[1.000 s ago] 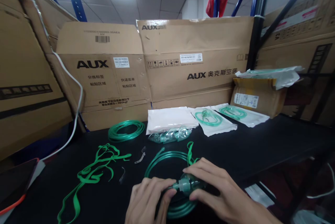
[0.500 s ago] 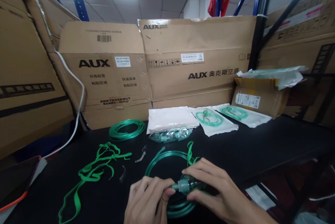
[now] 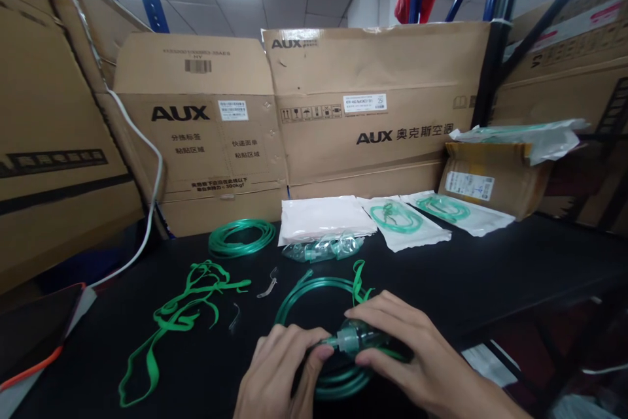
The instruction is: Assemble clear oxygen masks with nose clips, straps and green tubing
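Note:
My right hand (image 3: 407, 344) grips a clear green oxygen mask (image 3: 362, 334), fingers over its top and thumb below. The mask's pale connector (image 3: 346, 342) points left. At that connector my left hand (image 3: 282, 370) pinches the end of the green oxygen tubing (image 3: 330, 341); how far the two parts are joined I cannot tell. Behind and below both hands lies the coiled part of a green tube (image 3: 314, 287) on the black table. A green elastic strap (image 3: 358, 278) sticks up behind the right hand. Much of the mask is hidden by the right fingers.
To the left lie loose green straps (image 3: 176, 321) and small nose clips (image 3: 267, 285). Farther back are another tubing coil (image 3: 240, 237), several clear masks (image 3: 324, 248), a white package stack (image 3: 326, 217) and bagged sets (image 3: 397, 217). Cardboard boxes (image 3: 216, 164) wall the back; a tablet (image 3: 39, 334) sits left.
The whole view has shifted slightly. Both hands keep their hold on the mask and tubing, and the right fingers have slid a little back from the connector, showing more of the mask.

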A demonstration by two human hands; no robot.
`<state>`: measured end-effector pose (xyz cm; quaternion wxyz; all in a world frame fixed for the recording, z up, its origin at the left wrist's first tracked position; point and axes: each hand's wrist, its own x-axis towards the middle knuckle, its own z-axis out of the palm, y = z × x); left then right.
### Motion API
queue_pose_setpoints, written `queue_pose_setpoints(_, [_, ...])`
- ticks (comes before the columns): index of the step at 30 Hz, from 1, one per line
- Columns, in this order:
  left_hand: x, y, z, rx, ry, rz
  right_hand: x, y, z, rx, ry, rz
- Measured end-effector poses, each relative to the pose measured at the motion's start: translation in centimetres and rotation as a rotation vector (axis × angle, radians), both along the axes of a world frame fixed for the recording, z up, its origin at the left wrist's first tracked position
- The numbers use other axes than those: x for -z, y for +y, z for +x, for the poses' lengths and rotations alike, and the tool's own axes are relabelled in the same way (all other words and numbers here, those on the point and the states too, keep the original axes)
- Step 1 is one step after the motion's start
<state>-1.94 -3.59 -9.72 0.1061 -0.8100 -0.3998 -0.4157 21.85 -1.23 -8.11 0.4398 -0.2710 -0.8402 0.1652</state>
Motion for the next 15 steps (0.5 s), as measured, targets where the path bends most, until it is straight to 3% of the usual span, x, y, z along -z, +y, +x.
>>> queue_pose_setpoints(10, [-0.48,-0.37,0.34,-0.045,-0.041,-0.184,0.39,-0.04,-0.11,0.019,0.019,-0.038])
queue_pose_setpoints(15, [-0.8,-0.45,0.33,0.001,-0.013,-0.218,0.1,-0.18,-0.14,0.04,0.012,-0.045])
